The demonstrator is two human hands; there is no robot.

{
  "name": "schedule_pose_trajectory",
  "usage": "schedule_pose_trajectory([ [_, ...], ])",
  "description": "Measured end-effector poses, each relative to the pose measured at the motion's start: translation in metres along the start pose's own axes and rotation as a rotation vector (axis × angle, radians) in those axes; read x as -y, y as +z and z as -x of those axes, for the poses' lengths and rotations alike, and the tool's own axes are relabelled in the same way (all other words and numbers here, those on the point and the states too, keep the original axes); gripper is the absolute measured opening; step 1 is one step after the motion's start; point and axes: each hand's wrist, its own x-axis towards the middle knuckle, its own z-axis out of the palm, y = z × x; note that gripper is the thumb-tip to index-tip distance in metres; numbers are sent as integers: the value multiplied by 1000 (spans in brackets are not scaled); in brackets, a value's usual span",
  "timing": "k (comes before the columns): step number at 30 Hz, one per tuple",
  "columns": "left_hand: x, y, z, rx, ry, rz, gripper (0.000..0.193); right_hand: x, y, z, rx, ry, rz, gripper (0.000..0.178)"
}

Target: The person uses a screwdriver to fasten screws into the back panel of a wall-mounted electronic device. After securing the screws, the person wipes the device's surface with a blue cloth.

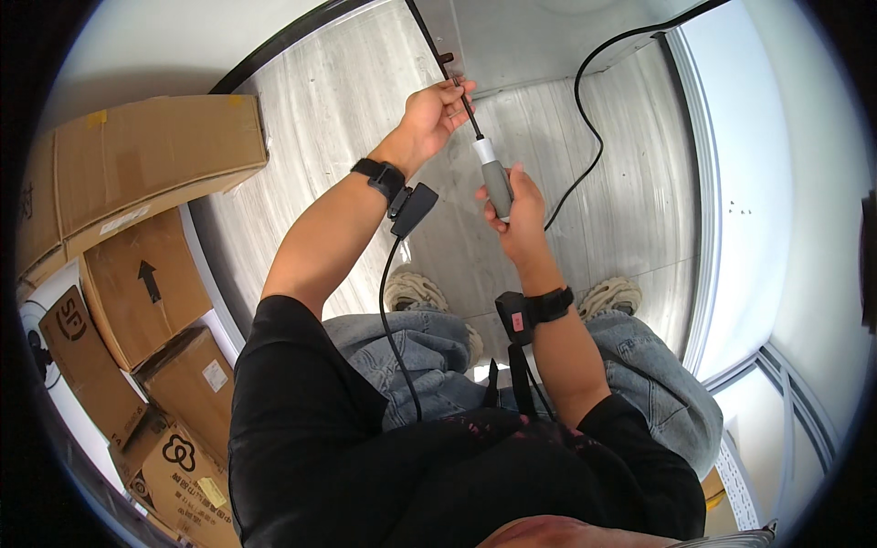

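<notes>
My right hand (521, 208) wraps round the grey handle of a screwdriver (496, 185) with a white collar and a thin dark shaft. The shaft points up and away, toward the dark edge strip (427, 35) of a glossy grey panel. Farther up, my left hand (433, 113) has its fingers closed about the shaft near its far end; the tip itself is hidden by the fingers. A small brown piece (446, 58) sticks out from the dark strip just beyond my left fingertips.
Stacked cardboard boxes (160, 151) stand at the left. A black cable (594, 128) curves over the floor (320, 119) on the right. A white frame (708, 228) runs along the right side. Both wrists wear black straps with small devices; a cord (384, 310) hangs from the left one.
</notes>
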Motion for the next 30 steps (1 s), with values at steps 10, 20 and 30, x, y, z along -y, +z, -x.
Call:
schedule_pose_trajectory([
  [10, -1, -3, 1, 41, -11, 2, 26, -5, 4, 5, -9, 95, -95, 30],
  [20, -1, 6, 5, -51, 19, -85, 29, -27, 14, -2, -243, -175, 144, 30],
  [30, 1, 5, 2, -16, 63, -82, 27, -26, 8, -4, -135, -111, 86, 40],
])
